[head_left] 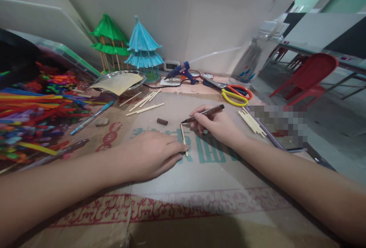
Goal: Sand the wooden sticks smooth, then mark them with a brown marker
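Note:
My right hand (pixel 219 126) grips a brown marker pen (pixel 204 113), with its tip touching the top end of a thin wooden stick (pixel 183 138). That stick lies on a flattened cardboard sheet (pixel 200 179). My left hand (pixel 154 154) rests palm down on the cardboard, and its fingertips pin the lower end of the stick. The pen's brown cap (pixel 162 121) lies just beyond my left hand.
Loose wooden sticks (pixel 144 103) lie ahead, and another bundle of sticks (pixel 252 122) sits to the right. At the left is a heap of coloured pipe cleaners (pixel 34 107). Farther back stand a metal bowl (pixel 120 82), a green pagoda model (pixel 110 42), a blue pagoda model (pixel 143 48), a glue gun (pixel 181 72) and scissors (pixel 236 93).

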The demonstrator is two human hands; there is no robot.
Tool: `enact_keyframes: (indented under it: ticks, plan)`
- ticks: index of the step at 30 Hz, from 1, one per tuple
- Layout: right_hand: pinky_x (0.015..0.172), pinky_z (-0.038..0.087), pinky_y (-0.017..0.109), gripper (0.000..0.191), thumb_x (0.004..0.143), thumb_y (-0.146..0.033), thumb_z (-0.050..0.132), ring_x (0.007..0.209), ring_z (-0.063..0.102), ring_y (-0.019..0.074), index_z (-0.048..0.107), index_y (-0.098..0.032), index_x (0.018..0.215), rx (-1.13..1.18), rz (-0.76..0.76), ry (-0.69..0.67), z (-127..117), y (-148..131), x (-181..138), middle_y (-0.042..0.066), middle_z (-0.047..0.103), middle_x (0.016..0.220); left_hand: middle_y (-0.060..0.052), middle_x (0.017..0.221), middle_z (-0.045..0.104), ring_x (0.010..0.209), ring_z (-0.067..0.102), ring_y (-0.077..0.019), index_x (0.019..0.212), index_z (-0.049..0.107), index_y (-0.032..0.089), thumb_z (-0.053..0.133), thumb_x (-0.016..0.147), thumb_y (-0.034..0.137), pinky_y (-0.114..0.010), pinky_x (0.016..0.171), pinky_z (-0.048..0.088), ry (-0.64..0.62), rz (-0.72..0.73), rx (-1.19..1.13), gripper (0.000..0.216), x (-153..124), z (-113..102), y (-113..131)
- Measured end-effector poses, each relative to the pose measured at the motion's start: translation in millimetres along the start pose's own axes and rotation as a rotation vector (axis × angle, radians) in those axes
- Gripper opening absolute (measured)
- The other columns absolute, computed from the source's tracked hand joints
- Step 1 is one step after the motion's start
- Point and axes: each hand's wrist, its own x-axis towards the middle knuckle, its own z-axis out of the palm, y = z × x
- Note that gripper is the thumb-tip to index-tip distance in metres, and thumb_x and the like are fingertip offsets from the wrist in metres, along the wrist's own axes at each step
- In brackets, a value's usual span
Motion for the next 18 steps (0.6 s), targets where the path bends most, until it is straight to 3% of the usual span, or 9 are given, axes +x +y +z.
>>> enact_keyframes:
  ticks: [8,18]
  plan:
    - [0.05,0.046,0.024,0.014,0.091,-0.031,0.058,0.051,0.054,0.0097,0.06,-0.017,0.091,0.007,0.0,-0.014,0.0,3.4,2.1,0.001,0.068,0.069,-0.001,0.089,0.072,0.074,0.068,-0.0209,0.113,0.064,0.023,0.044,0.1,0.028,-0.033,0.064,0.049,0.005,0.0,-0.005,0.024,-0.9,0.3,0.5]
    - [0.047,0.043,0.023,0.009,0.087,-0.025,0.058,0.047,0.054,0.0101,0.061,-0.019,0.08,-0.027,0.028,-0.065,-0.5,-0.8,0.2,-0.001,0.067,0.06,-0.002,0.089,0.072,0.074,0.067,-0.0202,0.112,0.064,0.023,0.044,0.1,0.028,-0.032,0.064,0.048,-0.019,-0.011,-0.025,0.023,-0.4,0.4,-0.1]
